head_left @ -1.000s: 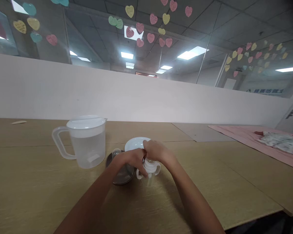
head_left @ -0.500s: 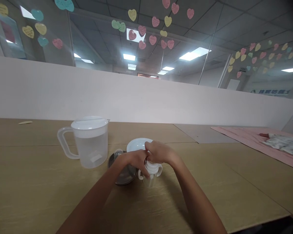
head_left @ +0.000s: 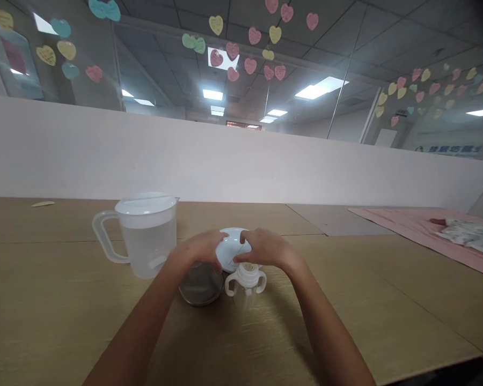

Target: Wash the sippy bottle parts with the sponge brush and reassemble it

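Observation:
A clear baby bottle [head_left: 246, 292] with a white collar and two white side handles stands upright on the table. My right hand [head_left: 268, 247] hovers just above and behind its top, thumb and fingers spread apart. To the left, my left hand [head_left: 205, 248] is over the metal bowl [head_left: 201, 289], its fingers curved and apart. Neither hand visibly holds anything. Behind the bottle, a white plate [head_left: 230, 253] shows between the two hands. The left hand hides the back of the bowl and whatever lies there.
A lidded translucent jug [head_left: 151, 241] with liquid stands left of the bowl, its handle pointing left. On the right lies a pink cloth [head_left: 406, 225] with a patterned fabric item [head_left: 473, 236]. A white wall [head_left: 233, 161] runs behind the wooden table [head_left: 366, 311].
Both hands have come off the bottle's top. My left hand has moved left and up over the bowl; the right has lifted slightly. The bottle stays standing.

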`<state>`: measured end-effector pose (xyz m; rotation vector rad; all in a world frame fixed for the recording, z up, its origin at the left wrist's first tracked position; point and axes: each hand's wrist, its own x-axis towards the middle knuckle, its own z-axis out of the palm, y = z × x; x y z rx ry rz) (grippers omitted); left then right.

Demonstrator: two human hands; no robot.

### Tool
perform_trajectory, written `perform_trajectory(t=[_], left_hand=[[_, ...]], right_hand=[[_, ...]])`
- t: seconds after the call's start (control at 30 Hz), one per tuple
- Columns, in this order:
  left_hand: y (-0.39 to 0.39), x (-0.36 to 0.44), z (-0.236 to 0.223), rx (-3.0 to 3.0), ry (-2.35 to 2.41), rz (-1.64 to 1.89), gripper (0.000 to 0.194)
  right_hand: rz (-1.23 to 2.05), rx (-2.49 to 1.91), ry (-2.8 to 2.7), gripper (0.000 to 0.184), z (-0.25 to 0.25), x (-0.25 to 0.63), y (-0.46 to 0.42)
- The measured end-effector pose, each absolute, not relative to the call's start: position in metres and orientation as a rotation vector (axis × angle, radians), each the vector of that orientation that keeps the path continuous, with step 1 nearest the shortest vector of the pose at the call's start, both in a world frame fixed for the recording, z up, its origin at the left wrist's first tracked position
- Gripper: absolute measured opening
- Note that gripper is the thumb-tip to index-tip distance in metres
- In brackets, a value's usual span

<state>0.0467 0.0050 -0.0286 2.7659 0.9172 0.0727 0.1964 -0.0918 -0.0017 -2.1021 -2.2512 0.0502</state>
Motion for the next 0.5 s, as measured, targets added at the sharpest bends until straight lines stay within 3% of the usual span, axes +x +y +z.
perform_trajectory(t=[0.13, 0.27, 0.43, 0.5], left_hand=[[0.034, 0.032, -0.047, 2.700, 1.535, -0.115, 0.051], [0.044, 0.029, -0.067, 2.663, 1.576, -0.183, 0.033], [0.025, 0.024, -0.033, 2.752, 1.541, 0.057, 0.040], [0.005, 0.025, -0.011, 2.809, 1.376, 0.403, 0.043]], right_hand=[[0.102, -2.069, -2.190, 0.050, 0.003, 0.208, -0.096], [0.111, -2.074, -2.117, 0.047, 0.005, 0.223, -0.097], [0.110, -2.035, -2.024, 0.048, 0.009, 0.234, -0.098], [0.130, -1.989, -2.006, 0.050, 0.011, 0.238, -0.102]])
